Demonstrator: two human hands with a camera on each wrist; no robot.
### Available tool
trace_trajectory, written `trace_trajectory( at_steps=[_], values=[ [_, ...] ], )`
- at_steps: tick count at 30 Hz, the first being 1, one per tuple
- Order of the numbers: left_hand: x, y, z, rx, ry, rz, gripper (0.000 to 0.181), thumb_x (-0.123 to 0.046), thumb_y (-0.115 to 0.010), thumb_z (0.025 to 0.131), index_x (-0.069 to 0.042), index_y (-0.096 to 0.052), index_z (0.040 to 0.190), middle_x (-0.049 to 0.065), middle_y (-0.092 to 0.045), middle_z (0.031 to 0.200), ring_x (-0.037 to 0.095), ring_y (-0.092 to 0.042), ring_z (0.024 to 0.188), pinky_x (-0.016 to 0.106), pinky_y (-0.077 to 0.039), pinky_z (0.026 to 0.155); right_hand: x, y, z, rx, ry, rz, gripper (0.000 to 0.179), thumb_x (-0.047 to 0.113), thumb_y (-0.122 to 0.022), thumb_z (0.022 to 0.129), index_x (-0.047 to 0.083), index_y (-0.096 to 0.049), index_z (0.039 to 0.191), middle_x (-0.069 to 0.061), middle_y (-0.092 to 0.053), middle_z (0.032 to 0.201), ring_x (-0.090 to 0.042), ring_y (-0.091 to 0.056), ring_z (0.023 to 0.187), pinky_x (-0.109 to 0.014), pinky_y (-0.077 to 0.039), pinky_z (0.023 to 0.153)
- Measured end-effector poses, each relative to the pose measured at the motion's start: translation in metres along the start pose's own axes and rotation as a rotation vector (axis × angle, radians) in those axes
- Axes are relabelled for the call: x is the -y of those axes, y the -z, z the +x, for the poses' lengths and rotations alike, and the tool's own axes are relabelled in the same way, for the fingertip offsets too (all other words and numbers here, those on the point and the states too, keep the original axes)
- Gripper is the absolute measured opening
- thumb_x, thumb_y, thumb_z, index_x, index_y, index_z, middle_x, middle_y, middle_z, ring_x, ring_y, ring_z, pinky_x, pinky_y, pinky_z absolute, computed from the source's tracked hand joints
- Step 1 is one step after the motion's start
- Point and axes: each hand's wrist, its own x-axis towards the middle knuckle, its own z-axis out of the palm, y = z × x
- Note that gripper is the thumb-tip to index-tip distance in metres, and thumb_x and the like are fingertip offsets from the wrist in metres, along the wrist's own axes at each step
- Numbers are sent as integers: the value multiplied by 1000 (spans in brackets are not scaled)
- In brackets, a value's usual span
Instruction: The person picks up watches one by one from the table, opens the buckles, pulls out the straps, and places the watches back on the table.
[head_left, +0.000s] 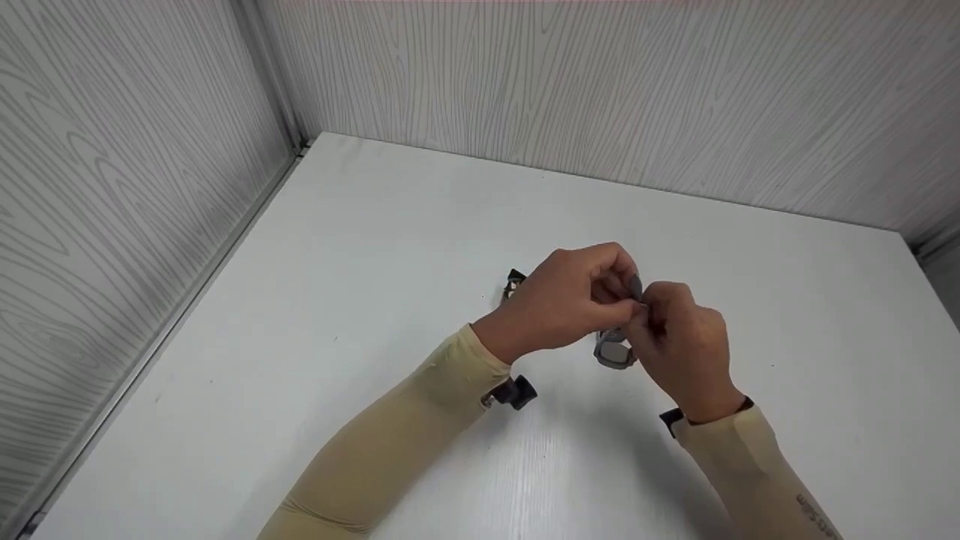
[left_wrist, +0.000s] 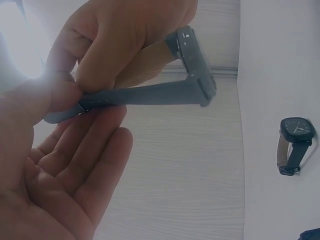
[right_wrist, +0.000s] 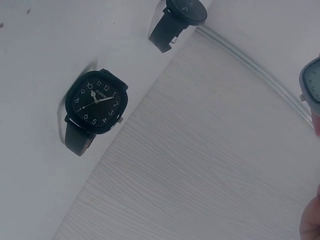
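Both hands hold a grey wristwatch [head_left: 613,354] above the table. My left hand [head_left: 559,300] pinches the strap end by its small metal buckle [left_wrist: 84,108], its other fingers spread below in the left wrist view. From the other side, my right hand [head_left: 686,341] grips the strap with thumb and bent fingers, close against the left fingertips. The watch case [left_wrist: 196,67] hangs off to the side with the strap looped. At the right edge of the right wrist view, part of its pale dial [right_wrist: 314,82] shows.
On the white table [head_left: 390,225] lies a black square-faced watch [right_wrist: 96,102] with a dark strap. Another black watch [right_wrist: 187,11] lies farther along in the right wrist view. Wood-grain panels [head_left: 600,90] rise at the back and left.
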Motion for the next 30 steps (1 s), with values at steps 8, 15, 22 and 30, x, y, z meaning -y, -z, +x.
trace_trajectory(
  at_steps=[8, 15, 22, 30],
  values=[
    [4, -1, 0, 7, -46, 86, 13, -11, -63, 86, -17, -58, 97, -12, -66, 83, 0, -62, 76, 18, -50, 71, -5, 20, 6, 348, -220, 252, 20, -3, -59, 83, 9, -52, 98, 10, -40, 56, -4, -32, 45, -18, -28, 41],
    [7, -2, 0, 50, -191, 313, 14, -10, -62, 86, -16, -58, 98, -13, -64, 85, -6, -56, 73, 15, -46, 68, -9, 35, 14, 592, -425, 391, 26, -1, -61, 86, 23, -54, 96, 4, -42, 53, -11, -33, 46, -26, -29, 41],
    [11, -4, 1, 53, -261, 398, 17, -8, -61, 86, -15, -57, 101, -15, -63, 86, -7, -54, 72, 12, -44, 66, -9, 36, 15, 637, -544, 393, 19, 0, -60, 85, 18, -54, 88, 0, -43, 54, -10, -33, 47, -25, -30, 43],
    [14, 0, 4, 73, -193, 298, 17, -10, -62, 87, -16, -56, 103, -13, -64, 89, -7, -57, 79, 15, -47, 73, -13, 33, 13, 591, -564, 461, 13, 6, -64, 88, 10, -52, 89, -2, -47, 61, -11, -37, 49, -24, -33, 44]
  ],
)
